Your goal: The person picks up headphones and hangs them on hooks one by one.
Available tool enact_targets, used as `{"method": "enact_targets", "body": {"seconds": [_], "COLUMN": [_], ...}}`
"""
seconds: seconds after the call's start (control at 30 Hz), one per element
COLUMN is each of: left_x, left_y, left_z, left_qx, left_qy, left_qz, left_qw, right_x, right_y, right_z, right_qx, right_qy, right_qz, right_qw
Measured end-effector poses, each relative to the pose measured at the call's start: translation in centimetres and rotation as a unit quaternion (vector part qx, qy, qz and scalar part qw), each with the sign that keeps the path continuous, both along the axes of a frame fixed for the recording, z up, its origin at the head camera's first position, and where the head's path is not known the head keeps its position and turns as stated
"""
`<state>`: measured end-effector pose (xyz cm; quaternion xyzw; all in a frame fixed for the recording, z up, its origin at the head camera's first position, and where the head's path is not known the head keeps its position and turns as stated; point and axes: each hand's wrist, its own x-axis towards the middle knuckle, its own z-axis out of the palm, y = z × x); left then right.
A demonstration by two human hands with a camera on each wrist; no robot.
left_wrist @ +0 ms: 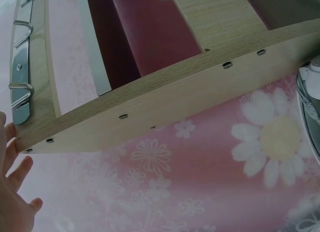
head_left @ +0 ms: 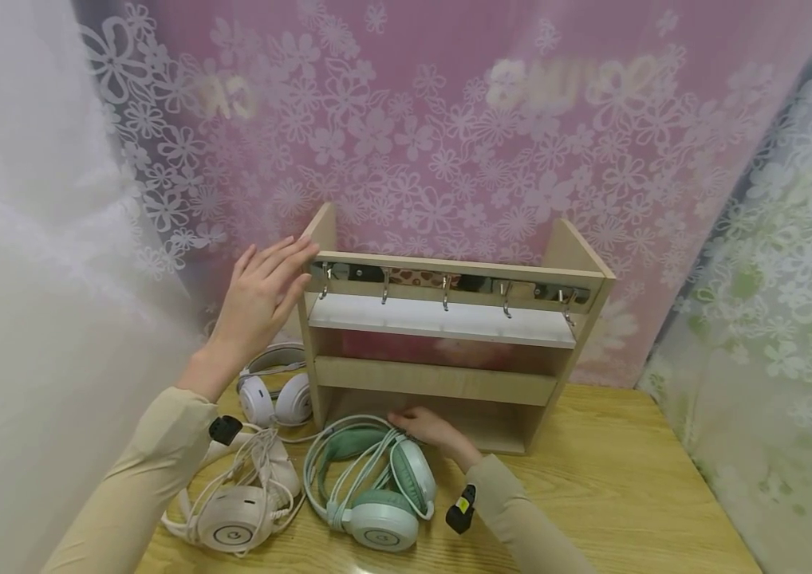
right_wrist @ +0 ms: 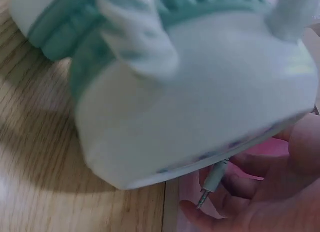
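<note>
A wooden rack [head_left: 435, 381] with a row of metal hooks stands on the table. My left hand [head_left: 255, 299] rests against its top left corner, fingers straight; in the left wrist view those fingertips touch the panel's edge [left_wrist: 75, 124]. Mint-green headphones [head_left: 380, 520] with a looped cable lie before the rack. My right hand [head_left: 435, 430] is at their far side, beside the upper ear cup. Close up in the right wrist view, its curled fingers hold them behind the ear cup [right_wrist: 200, 102], and a small audio plug [right_wrist: 214, 178] sticks out among the fingers. The cup partly hides the fingertips.
Beige headphones [head_left: 234, 518] with a bundled cable lie left of the green ones. White headphones [head_left: 277, 399] sit behind them, beside the rack's left side. The wooden table [head_left: 614, 478] extends to the right. Flowered curtains [head_left: 435, 135] hang around the back and sides.
</note>
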<state>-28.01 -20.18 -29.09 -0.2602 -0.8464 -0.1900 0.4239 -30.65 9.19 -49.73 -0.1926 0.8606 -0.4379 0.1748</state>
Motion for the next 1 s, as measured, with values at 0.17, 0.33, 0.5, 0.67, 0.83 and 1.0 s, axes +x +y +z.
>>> {"method": "enact_targets", "body": {"seconds": [0.17,0.33,0.5,0.67,0.83,1.0], "left_x": [0.0,0.1,0.3,0.4,0.4,0.4], "left_y": [-0.1,0.0,0.0,0.1,0.1,0.1], "left_z": [0.0,0.0,0.1,0.0,0.0,0.1], "left_qx": [0.003,0.002,0.0,0.0,-0.002,-0.002], "left_qy": [0.0,-0.004,-0.006,-0.007,-0.008,-0.009], "left_qz": [0.002,0.001,0.004,0.005,0.007,0.007], "left_qw": [1.0,1.0,1.0,1.0,0.9999,0.9999], "right_x": [0.2,0.4,0.7,1.0,1.2,1.3], "right_y": [-0.1,0.0,-0.1,-0.1,-0.3,-0.2], "right_z": [0.0,-0.4,-0.6,-0.6,-0.4,-0.1], "right_qx": [0.009,0.06,0.062,0.052,0.042,0.022], "right_qy": [-0.014,-0.033,-0.05,-0.053,-0.045,-0.056], "right_qz": [-0.016,-0.034,-0.039,-0.052,-0.055,-0.041], "right_qw": [0.9997,0.9971,0.9961,0.9959,0.9966,0.9974]}}
